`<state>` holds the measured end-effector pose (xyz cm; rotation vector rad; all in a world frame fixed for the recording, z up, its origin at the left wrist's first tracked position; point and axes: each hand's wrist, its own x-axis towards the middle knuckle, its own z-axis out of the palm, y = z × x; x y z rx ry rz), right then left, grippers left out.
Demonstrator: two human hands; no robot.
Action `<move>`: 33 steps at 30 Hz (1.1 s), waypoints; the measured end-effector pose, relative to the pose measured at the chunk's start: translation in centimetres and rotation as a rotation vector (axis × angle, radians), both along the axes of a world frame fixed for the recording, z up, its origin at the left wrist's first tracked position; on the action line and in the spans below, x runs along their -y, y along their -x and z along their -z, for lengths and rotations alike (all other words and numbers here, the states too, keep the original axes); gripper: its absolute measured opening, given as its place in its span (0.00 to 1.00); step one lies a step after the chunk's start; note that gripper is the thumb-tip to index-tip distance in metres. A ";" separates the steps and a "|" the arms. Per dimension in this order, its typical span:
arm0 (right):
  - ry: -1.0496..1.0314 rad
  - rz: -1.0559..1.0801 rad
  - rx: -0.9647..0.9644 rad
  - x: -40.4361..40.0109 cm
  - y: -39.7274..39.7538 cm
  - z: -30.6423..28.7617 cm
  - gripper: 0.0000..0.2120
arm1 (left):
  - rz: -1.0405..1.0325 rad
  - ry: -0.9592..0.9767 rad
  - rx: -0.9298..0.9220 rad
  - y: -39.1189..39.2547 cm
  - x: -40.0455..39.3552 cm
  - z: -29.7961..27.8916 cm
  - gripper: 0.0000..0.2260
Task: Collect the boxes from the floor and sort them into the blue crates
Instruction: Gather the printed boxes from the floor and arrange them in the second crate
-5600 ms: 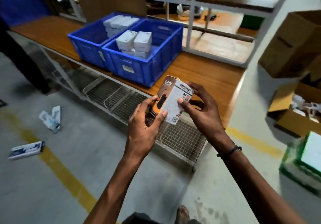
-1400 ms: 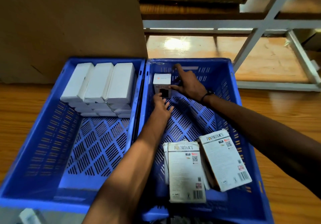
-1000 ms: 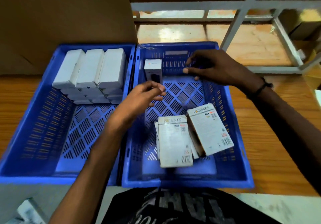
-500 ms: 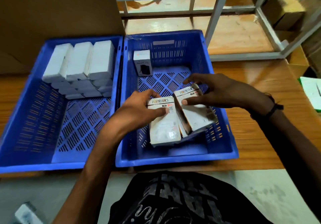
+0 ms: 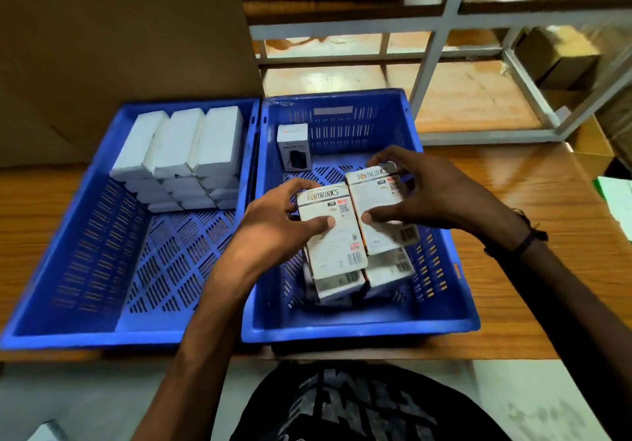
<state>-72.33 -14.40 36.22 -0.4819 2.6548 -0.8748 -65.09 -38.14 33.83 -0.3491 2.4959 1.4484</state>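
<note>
Two blue crates stand side by side on a wooden shelf. The left crate [image 5: 68, 235] holds a stack of plain white boxes [image 5: 184, 153] at its far end. In the right crate [image 5: 455, 290], my left hand [image 5: 273, 225] grips one white Portronics box [image 5: 333, 235] and my right hand [image 5: 434, 191] grips another Portronics box [image 5: 376, 201] beside it. Both are lifted slightly above more such boxes [image 5: 386, 274] lying on the crate floor. A small white box [image 5: 293, 146] stands upright at the crate's far left corner.
A large cardboard sheet [image 5: 119, 47] leans behind the left crate. A white metal rack frame [image 5: 441, 33] rises behind the right crate, with cardboard cartons [image 5: 561, 57] at the far right. The wooden shelf [image 5: 533, 235] extends right; grey floor lies below.
After setting the small box upright at the crate's far corner, both hands came back to the near boxes and now each grips a Portronics box, raised a little off the pile.
</note>
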 end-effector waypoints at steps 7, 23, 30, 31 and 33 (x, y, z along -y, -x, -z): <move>0.225 0.101 -0.134 0.6 1.6 -0.9 0.30 | -0.207 -0.165 -0.288 2.4 0.6 -1.3 0.29; 0.643 0.260 -0.029 2.8 4.2 0.6 0.26 | -0.377 -0.378 -0.539 5.5 0.6 -0.6 0.18; 0.669 0.264 0.005 3.0 5.1 1.2 0.25 | -0.259 -0.376 -0.478 5.7 1.0 0.2 0.28; 0.679 0.263 0.013 3.0 5.2 1.4 0.25 | -0.254 -0.375 -0.475 5.9 1.0 0.2 0.28; 0.700 0.260 0.020 2.9 5.4 1.5 0.25 | -0.230 -0.376 -0.484 6.0 1.0 0.2 0.27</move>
